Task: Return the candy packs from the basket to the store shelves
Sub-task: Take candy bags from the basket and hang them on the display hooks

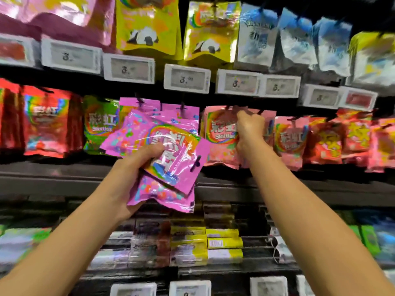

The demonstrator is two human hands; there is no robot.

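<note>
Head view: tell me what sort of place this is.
Most likely a shop's candy aisle: hanging candy packs on pegs, electronic price tags along the shelf edges, stacked boxed sweets below.

My left hand [136, 167] is covering the lower part of the pink packs [171, 150] I am gripping, so how many I am holding is staying unclear. My right hand [250, 129] is hiding the top of the salmon pack [220, 146] at its peg, and whether the hole is sitting on the hook cannot be told. Motion blur is smearing the price tags [187, 79]; only a leading 3 is showing. The boxes on the lower shelf [188, 246] are blurring past reading. The frame edges are cutting off the red packs at far left [8, 116] and both my forearms.
</note>
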